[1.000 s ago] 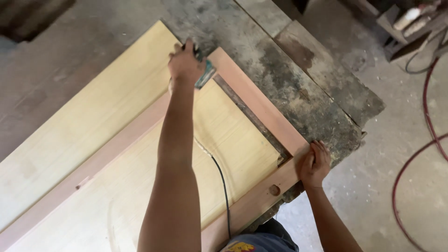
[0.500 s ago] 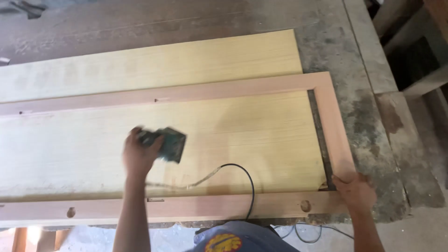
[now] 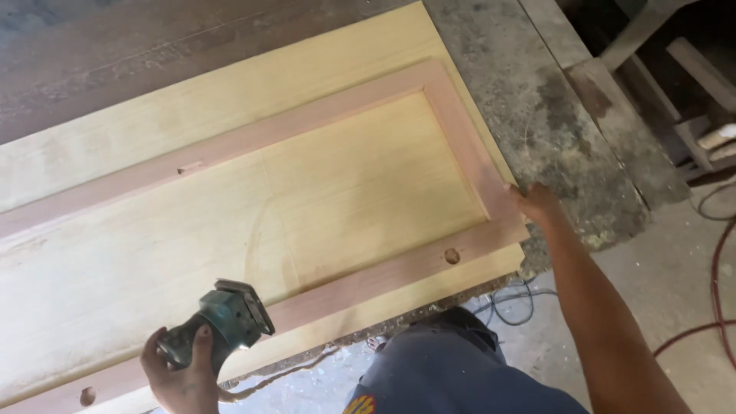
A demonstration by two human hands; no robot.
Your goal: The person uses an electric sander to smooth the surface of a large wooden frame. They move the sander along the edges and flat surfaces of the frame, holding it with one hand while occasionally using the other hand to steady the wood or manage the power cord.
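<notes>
— Since half a second ago, what has moved?

— Sander and left hand both. Back then I had the green sander out on the middle of the yellow panel; now it has come back to the near edge, tipped up with its flat pad facing away from me. The view has swung too, so the frame runs on a slant.

— Start near. What is closest to you?

— My left hand, at the near left. Its grip is wrapped tight around the body of the green sander, thumb up along the side. The sander sits over the near rail of the reddish wooden frame, just left of my lap.

— And the other hand?

— My right hand is at the near right corner of the frame, fingers spread flat on the wood, pressing on it and closed around nothing.

— What lies beyond?

— Inside the frame is the pale yellow panel. A round hole shows in the near rail close to the right corner. Farther off, a second yellow board lies beside the far rail. All of it rests on the rough grey table. On the floor at the right, a red hose curves.
</notes>
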